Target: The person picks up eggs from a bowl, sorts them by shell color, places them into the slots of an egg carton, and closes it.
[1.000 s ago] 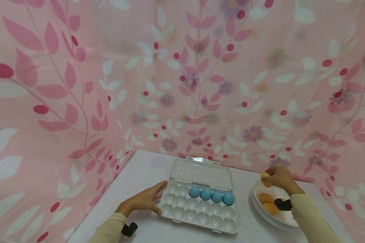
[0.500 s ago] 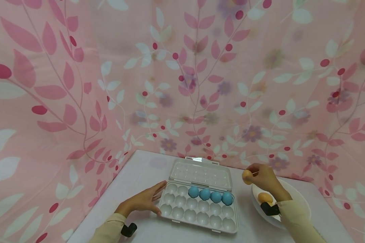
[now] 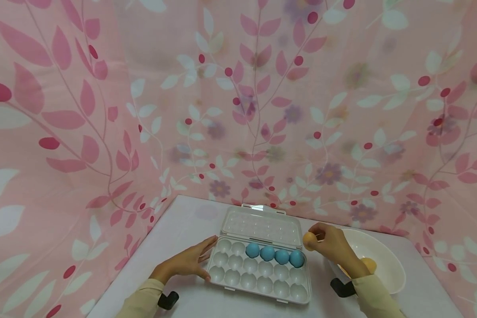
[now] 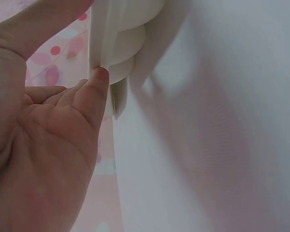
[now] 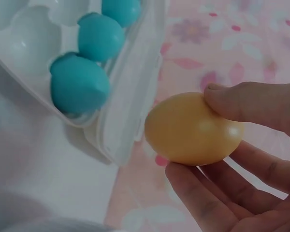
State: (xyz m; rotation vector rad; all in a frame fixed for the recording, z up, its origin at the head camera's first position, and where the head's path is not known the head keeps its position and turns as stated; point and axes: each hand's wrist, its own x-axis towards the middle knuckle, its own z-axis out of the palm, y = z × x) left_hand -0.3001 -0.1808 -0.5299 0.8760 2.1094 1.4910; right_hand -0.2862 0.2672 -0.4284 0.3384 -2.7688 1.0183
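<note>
A yellow-orange egg (image 5: 191, 129) is pinched between the thumb and fingers of my right hand (image 3: 335, 247), off the right side of the egg carton (image 3: 258, 299). The carton is pale plastic with rows of round cups. Several blue eggs (image 3: 274, 255) sit in its back row, towards the right end. Its clear lid (image 3: 245, 223) is folded back behind it. At the carton's left side rests my left hand (image 3: 184, 260), thumb and fingers spread. In the left wrist view, a fingertip (image 4: 100, 76) touches the carton's rim.
On the right stands a white bowl (image 3: 393, 265) with yellow-orange eggs (image 3: 369, 265) inside, partly hidden by my right forearm. A white cloth covers the table (image 3: 194, 216). Pink floral curtains (image 3: 262, 110) hang behind and to the left.
My right hand has lifted the yellow-orange egg out from over the bowl and carried it left to the carton's right edge. My left hand has stayed at the carton.
</note>
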